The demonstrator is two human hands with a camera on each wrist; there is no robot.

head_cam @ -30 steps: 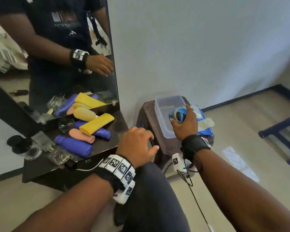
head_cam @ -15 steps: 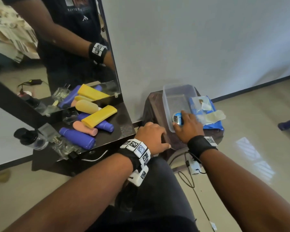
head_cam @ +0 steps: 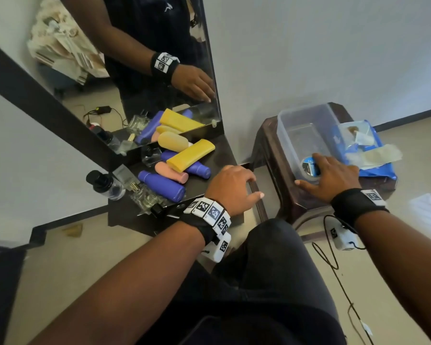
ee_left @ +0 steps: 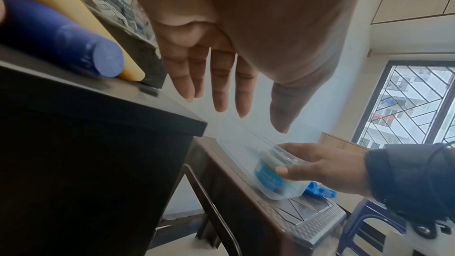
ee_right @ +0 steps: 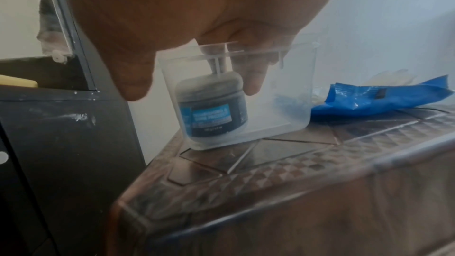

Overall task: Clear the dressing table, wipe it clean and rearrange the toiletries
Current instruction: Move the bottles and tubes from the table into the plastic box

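Note:
On the dark dressing table (head_cam: 218,155) lie a yellow tube (head_cam: 190,155), purple bottles (head_cam: 162,186), a pink bottle (head_cam: 172,173), a cream bottle (head_cam: 172,141) and several glass bottles (head_cam: 147,199). My left hand (head_cam: 232,190) rests at the table's front right corner, fingers (ee_left: 216,85) straight, holding nothing. A blue jar (head_cam: 307,166) (ee_right: 211,116) stands upright inside a clear plastic bin (head_cam: 306,120). My right hand (head_cam: 331,175) reaches into the bin, fingers curled over the jar's lid and thumb outside the bin wall.
The bin sits on a brown plastic stool (head_cam: 266,145) right of the table, beside a blue wipes pack (head_cam: 373,170). A mirror (head_cam: 135,70) backs the table. A narrow gap separates table and stool. A blue stool leg (ee_left: 354,221) stands further right.
My right hand has lowered the blue jar from above the bin down to the bin's floor. My left hand has stayed at the table's corner.

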